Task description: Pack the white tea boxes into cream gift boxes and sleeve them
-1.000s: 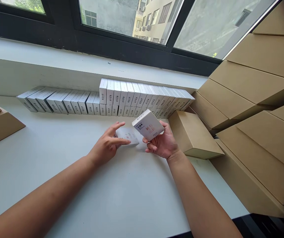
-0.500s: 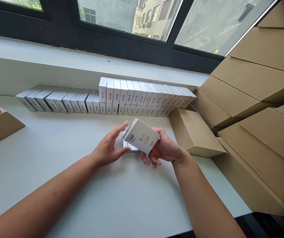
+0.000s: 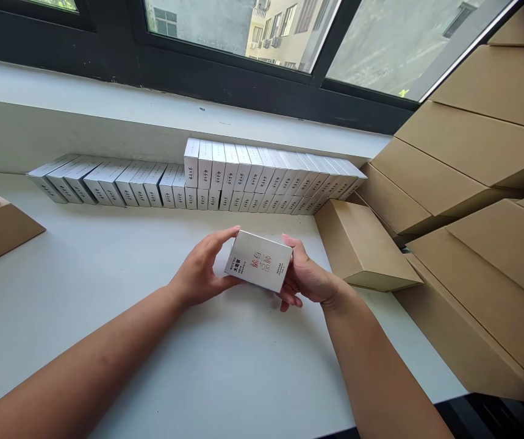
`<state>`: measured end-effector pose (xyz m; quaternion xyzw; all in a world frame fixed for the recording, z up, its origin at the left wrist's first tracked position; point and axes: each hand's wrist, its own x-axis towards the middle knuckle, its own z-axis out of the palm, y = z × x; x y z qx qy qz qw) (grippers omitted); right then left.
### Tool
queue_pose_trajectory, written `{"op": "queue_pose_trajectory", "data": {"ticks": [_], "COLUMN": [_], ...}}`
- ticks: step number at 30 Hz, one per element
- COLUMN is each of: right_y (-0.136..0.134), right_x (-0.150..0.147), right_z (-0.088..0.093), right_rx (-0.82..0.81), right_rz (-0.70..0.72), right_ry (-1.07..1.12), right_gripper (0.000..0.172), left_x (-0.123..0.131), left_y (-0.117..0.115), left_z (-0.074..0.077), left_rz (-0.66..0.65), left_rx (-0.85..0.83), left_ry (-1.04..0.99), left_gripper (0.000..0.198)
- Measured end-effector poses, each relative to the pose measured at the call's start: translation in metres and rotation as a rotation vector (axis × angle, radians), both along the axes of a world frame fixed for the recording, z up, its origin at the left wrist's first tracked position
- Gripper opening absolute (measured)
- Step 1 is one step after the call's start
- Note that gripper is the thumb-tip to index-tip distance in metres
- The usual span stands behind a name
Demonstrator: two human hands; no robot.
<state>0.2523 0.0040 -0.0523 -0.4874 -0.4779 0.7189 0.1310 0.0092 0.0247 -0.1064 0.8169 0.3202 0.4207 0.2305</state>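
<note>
A small white tea box (image 3: 259, 261), printed with orange and black characters, is held tilted just above the white table (image 3: 174, 366). My left hand (image 3: 204, 266) grips its left end, index finger at the top corner and thumb at the lower edge. At the other end, my right hand (image 3: 310, 272) holds the box between thumb and fingers, some fingers curled underneath. Whether a second box lies below it is hidden. Behind my hands, similar white boxes (image 3: 243, 177) stand in a row along the wall, two layers high on the right side.
Brown cardboard boxes (image 3: 472, 146) are piled high on the right. One brown box (image 3: 366, 244) lies close beyond my right wrist. Another brown box (image 3: 0, 225) sits at the left edge. A window sill (image 3: 152, 110) runs along the back under a dark-framed window.
The held box has turned to lie more level and come down over the spot where a second box lay. My left hand has closed onto its left end.
</note>
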Motion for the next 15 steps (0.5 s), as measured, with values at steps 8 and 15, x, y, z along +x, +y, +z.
{"op": "queue_pose_trajectory", "data": {"ticks": [8, 15], "right_y": [0.0027, 0.0003], "right_x": [-0.0039, -0.0014], "right_z": [-0.0019, -0.0066], "right_rx": [0.360, 0.696], "right_rz": [-0.303, -0.394], "right_ry": [-0.263, -0.707], "right_gripper": [0.082, 0.087], "left_x": [0.0017, 0.0047], "left_y": [-0.0017, -0.0014], "left_z": [-0.0006, 0.0057], "left_rz": [-0.001, -0.005], "left_rx": [-0.337, -0.369], "left_ry": [0.091, 0.184], "left_gripper": [0.091, 0.079]}}
